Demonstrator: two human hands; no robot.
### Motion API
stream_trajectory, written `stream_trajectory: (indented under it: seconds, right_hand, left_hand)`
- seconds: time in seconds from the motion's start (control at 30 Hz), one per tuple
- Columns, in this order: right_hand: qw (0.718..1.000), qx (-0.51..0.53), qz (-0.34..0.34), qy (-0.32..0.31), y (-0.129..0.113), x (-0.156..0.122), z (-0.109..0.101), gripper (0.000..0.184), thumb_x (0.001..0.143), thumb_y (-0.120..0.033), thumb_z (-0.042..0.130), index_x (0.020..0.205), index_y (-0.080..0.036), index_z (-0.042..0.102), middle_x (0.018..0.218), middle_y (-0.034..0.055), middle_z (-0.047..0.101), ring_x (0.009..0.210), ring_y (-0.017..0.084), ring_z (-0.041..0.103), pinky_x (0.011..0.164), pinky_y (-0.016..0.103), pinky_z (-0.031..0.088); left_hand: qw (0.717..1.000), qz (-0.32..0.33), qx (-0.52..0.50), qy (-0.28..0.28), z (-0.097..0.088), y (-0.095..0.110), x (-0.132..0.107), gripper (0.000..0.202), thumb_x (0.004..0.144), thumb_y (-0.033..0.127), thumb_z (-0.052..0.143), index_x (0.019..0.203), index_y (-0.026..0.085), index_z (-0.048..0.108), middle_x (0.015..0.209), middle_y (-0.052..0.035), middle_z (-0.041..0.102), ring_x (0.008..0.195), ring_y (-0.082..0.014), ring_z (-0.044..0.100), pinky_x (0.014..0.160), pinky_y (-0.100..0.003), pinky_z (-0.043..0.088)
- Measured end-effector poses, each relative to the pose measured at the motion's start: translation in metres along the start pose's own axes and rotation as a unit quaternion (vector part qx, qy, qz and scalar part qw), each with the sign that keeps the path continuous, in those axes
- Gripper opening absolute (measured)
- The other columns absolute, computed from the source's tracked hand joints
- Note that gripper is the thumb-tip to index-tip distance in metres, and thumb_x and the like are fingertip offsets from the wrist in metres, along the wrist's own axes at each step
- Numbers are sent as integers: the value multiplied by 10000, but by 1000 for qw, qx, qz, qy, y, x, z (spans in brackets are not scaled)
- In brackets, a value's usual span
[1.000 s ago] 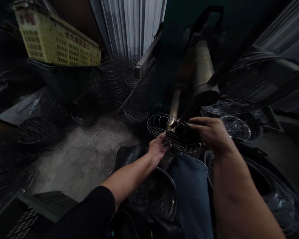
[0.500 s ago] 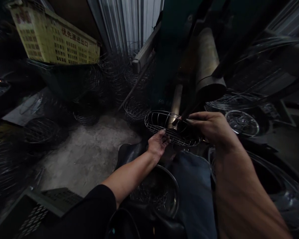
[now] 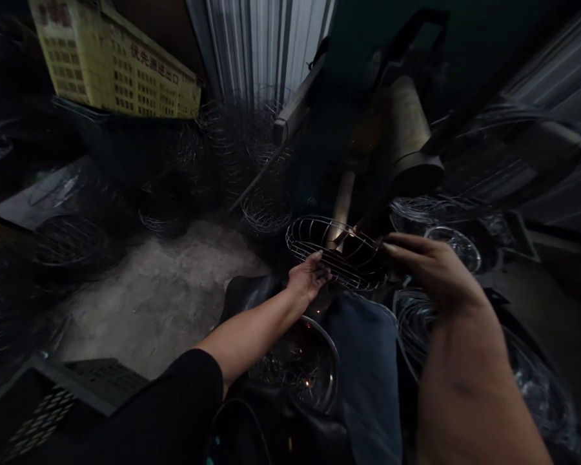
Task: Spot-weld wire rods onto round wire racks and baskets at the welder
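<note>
Left hand [image 3: 308, 278], right hand [image 3: 436, 274], 1 wire basket [image 3: 297, 242]

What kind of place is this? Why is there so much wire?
It's probably a metal workshop that makes wire baskets. Piles of wire baskets sit on the concrete floor, a left hand holds another wire basket, and tiny sparks glow in a steel bowl.
</note>
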State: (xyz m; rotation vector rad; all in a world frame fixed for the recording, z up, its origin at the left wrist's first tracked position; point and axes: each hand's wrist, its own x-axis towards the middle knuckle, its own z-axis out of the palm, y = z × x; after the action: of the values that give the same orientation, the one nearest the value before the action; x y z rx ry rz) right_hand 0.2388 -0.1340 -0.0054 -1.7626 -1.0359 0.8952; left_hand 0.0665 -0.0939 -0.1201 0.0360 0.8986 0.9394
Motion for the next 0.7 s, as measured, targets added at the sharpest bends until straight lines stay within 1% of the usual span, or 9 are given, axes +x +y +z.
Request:
stream_trajectory:
  seconds: [0.1, 0.2, 0.3, 0.37, 0.47, 0.53, 0.6, 0.63, 0.7]
  right_hand:
    - [1000, -9, -11, 12, 13, -3, -8, 489, 465, -498, 899, 824, -188, 779, 768, 34, 745, 681, 190, 660, 651, 326, 533]
    - [999, -5, -38, 29, 16, -2, -2, 444, 492, -518, 883, 787, -203, 777, 725, 26, 735, 649, 186, 651, 632, 322, 529]
    - [998, -6, -53, 35, 12, 3, 7, 425, 520, -525, 862, 781, -201, 772, 714, 30, 731, 632, 192, 651, 589, 314, 522]
    - [998, 1, -55, 45, 11, 5, 9, 415, 519, -511, 865, 775, -199, 770, 718, 31, 730, 638, 192, 653, 576, 303, 518]
    - [998, 8, -31, 59, 12, 2, 2, 428, 504, -489, 882, 805, -202, 777, 722, 25, 728, 630, 185, 646, 562, 295, 513]
    - [999, 6, 6, 44, 13, -4, -7, 458, 490, -489, 893, 838, -211, 782, 729, 21, 730, 629, 182, 644, 560, 294, 514]
    - [999, 5, 35, 16, 15, -10, -14, 484, 448, -486, 911, 830, -216, 783, 737, 21, 735, 640, 181, 648, 574, 294, 519]
    - [999, 9, 40, 6, 15, -12, -16, 489, 428, -484, 919, 812, -214, 781, 736, 23, 736, 645, 181, 649, 586, 295, 523]
    - [1000, 15, 24, -1, 14, -15, -14, 492, 409, -493, 920, 782, -206, 776, 728, 25, 734, 643, 177, 645, 597, 295, 523]
  left_hand:
    - [1000, -21, 1, -8, -2, -1, -2, 224, 746, 276, 773, 738, 132, 601, 626, -31, 599, 570, -163, 616, 601, -313, 511]
    - [999, -33, -8, -6, -2, -2, -2, 226, 783, 302, 752, 758, 137, 600, 624, -32, 598, 572, -165, 622, 606, -316, 524]
    - [999, -31, -18, -9, -1, -3, -1, 275, 757, 332, 787, 795, 131, 603, 650, -37, 607, 583, -163, 626, 614, -316, 533]
    - [999, -35, -14, -10, -1, -5, 0, 299, 758, 348, 789, 808, 125, 597, 649, -42, 607, 588, -169, 628, 612, -318, 537]
    - [998, -56, -4, -12, -3, -7, 0, 279, 812, 356, 734, 808, 118, 590, 637, -51, 605, 603, -177, 636, 618, -317, 547]
    - [998, -67, 1, -13, -4, -7, 0, 269, 835, 359, 709, 810, 120, 587, 635, -50, 604, 604, -176, 637, 615, -309, 547]
    - [997, -81, 5, -8, -6, -5, 0, 293, 841, 390, 701, 818, 121, 587, 639, -47, 600, 601, -173, 633, 610, -305, 545]
    - [996, -93, 6, -4, -7, -4, 1, 318, 845, 417, 694, 823, 118, 590, 643, -51, 600, 602, -172, 631, 606, -303, 544]
    - [993, -121, -1, 2, -9, 0, 0, 374, 854, 471, 671, 839, 104, 603, 650, -61, 598, 609, -172, 628, 604, -300, 544]
